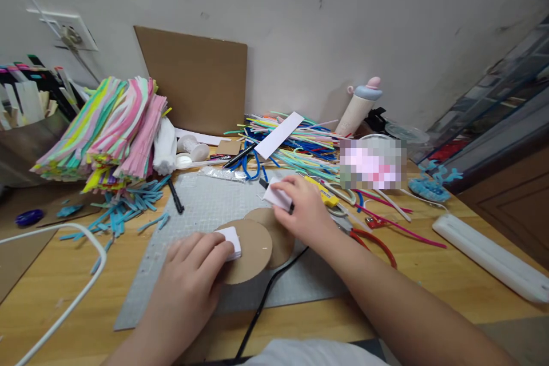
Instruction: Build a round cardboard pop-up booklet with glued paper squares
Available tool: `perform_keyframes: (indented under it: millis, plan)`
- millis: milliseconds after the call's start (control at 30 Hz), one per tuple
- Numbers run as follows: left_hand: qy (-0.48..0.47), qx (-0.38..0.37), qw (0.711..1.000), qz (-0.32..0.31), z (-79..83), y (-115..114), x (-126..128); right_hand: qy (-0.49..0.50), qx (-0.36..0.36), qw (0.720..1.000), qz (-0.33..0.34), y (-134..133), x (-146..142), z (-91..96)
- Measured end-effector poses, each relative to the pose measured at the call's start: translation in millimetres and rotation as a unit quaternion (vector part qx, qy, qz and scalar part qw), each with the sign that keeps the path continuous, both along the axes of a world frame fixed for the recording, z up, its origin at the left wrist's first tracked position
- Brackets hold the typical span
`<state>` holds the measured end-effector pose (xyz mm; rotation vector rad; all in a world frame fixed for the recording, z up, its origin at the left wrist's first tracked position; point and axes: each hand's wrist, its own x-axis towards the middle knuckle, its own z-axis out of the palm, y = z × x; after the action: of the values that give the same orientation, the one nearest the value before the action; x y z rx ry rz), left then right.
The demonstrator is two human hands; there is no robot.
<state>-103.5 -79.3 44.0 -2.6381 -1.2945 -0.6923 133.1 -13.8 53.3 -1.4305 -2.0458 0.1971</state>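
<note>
Head view: left hand (193,263) palm-down, pinching white pad (232,242) on cardboard disc (254,251). Right hand (306,206) extended forward, pinching white piece (277,198).

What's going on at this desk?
Someone is working with bare hands. Their left hand rests on a white pad on a cardboard disc, which overlaps a second disc on the grey mat. Their right hand grips another white piece near the discs.

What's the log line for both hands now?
left hand: touching white pad on cardboard disc | right hand: holding white piece | grey mat: beneath
</note>
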Motion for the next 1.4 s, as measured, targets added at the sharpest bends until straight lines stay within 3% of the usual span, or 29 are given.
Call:
perform_keyframes:
  millis: [67,133,267,367,533,667,800,1000,1233,1400]
  plan:
    - [0.034,-0.010,0.999,-0.019,-4.6,7,11,0.077,-0.012,0.997,0.023,-4,13,10.3]
    - [0.068,-0.077,0.995,-0.010,-8.1,13,18,0.111,-0.044,0.990,0.081,-9,23,15.7]
    - [0.036,-0.245,0.969,-0.013,-3.1,18,14,0.070,-0.113,0.973,0.189,-21,25,11.9]
    - [-0.002,-0.310,0.950,-0.026,6.3,22,8,0.010,-0.138,0.966,0.217,-27,17,4.1]
    - [0.012,-0.286,0.958,0.034,13.1,39,21,-0.056,-0.154,0.967,0.198,-30,15,-7.9]
    - [0.053,-0.305,0.951,0.019,13.1,51,32,-0.051,-0.148,0.967,0.199,-29,20,-16.9]
    - [0.015,-0.313,0.949,0.012,8.2,52,30,-0.050,-0.135,0.968,0.205,-28,19,-21.7]
    - [-0.004,-0.310,0.950,-0.016,-0.9,51,25,-0.059,-0.112,0.965,0.230,-26,14,-19.9]
    - [0.000,-0.296,0.955,-0.015,-0.7,50,25,-0.072,-0.100,0.970,0.211,-30,11,-20.3]
    - [0.044,-0.267,0.961,-0.060,-0.2,44,25,-0.063,-0.132,0.969,0.201,-32,11,-18.4]
